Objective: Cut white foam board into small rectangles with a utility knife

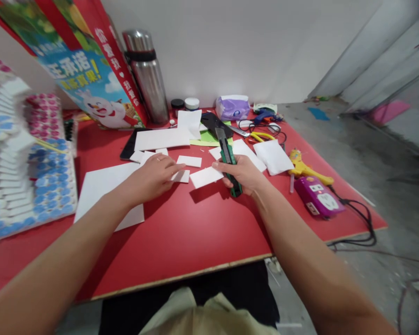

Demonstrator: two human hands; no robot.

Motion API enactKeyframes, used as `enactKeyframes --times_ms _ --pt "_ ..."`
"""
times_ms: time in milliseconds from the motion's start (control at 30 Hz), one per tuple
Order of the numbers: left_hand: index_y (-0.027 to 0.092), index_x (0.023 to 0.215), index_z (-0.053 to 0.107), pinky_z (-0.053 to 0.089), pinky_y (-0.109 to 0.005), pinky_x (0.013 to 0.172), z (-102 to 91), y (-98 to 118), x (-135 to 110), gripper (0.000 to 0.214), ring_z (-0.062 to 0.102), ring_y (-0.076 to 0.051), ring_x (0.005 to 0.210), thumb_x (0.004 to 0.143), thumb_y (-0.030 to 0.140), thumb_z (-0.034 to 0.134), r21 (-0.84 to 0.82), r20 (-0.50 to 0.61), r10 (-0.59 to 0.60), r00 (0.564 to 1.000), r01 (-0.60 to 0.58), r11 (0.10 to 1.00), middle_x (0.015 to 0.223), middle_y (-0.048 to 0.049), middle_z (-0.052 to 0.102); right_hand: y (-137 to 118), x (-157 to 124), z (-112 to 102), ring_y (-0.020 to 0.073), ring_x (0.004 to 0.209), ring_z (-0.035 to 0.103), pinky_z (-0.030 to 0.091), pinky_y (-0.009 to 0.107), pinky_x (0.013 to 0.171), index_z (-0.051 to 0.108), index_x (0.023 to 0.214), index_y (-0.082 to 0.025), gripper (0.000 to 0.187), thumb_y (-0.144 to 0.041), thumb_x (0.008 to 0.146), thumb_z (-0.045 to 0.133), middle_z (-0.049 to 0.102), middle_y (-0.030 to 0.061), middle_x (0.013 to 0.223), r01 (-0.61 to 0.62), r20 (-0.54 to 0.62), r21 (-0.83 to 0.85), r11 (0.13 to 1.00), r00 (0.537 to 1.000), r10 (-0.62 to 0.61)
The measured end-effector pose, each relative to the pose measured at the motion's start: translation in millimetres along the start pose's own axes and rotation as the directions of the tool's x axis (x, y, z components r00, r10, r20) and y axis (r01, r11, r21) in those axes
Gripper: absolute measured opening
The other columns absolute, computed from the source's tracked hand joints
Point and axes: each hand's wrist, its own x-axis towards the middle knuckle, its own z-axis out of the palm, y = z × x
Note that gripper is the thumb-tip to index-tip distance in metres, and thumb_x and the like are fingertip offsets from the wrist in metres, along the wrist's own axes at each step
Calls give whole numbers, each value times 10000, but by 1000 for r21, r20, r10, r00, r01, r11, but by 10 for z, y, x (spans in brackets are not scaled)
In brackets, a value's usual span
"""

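Observation:
My right hand (pixel 242 174) is closed around a green and black utility knife (pixel 226 153), its blade end pointing away from me. The same hand also pinches a small white foam board piece (pixel 206 177) above the table. My left hand (pixel 153 179) lies palm down over the white pieces, fingers stretched forward and slightly bent. Its fingertips are at a small white rectangle (pixel 183 177), partly covering it; whether they grip it is hard to see. Just beyond is another small white rectangle (pixel 190 161). A large white sheet (pixel 101 186) lies partly under my left forearm.
On the red table (pixel 195 232) stand a steel thermos (pixel 148 77), a printed bag (pixel 91 70) and a blue-and-white model (pixel 52 181). To the right are a yellow glue gun (pixel 309 170), a purple power socket (pixel 317 197) with cables, and yellow-handled scissors (pixel 261 136).

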Motion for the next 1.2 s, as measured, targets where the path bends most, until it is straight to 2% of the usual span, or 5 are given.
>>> enactKeyframes --times_ms 267,733,933,1033,1200 --pt "205 1350 645 549 -391 951 -167 277 -31 449 653 -250 1072 905 259 623 -262 -359 -218 908 127 957 1174 -100 662 -35 -26 8 69 413 462 318 179 360 591 797 -172 291 -227 712 863 534 -52 505 63 -88 -100 993 993 -72" --pt "130 1330 661 552 -385 956 248 533 129 389 668 -266 1137 986 300 597 -336 -305 -156 939 47 941 1266 -154 688 59 -34 111 89 447 486 332 197 399 599 873 -176 275 -313 760 809 555 -49 529 86 11 6 996 996 -86" --pt "141 1316 690 551 -420 972 253 559 134 395 674 -280 1135 957 299 642 -433 -325 -212 922 54 900 1248 -150 716 74 -23 123 83 483 485 327 189 404 586 817 -174 485 -348 584 973 546 -51 546 20 6 18 1000 1000 -20" --pt "181 1337 680 544 -429 1016 224 556 121 445 662 -271 1180 907 290 716 -687 -270 -379 885 98 720 1303 -131 696 60 -15 107 73 493 477 310 180 405 570 791 -173 513 -308 534 993 532 -54 563 -17 -3 94 995 1000 17" --pt "196 1429 601 654 -417 727 221 523 84 552 748 -221 776 925 390 719 -986 154 -464 873 163 -20 894 -78 755 17 -8 87 54 502 459 289 161 407 585 824 -163 538 -249 494 1001 533 -57 596 -53 -22 192 980 998 59"
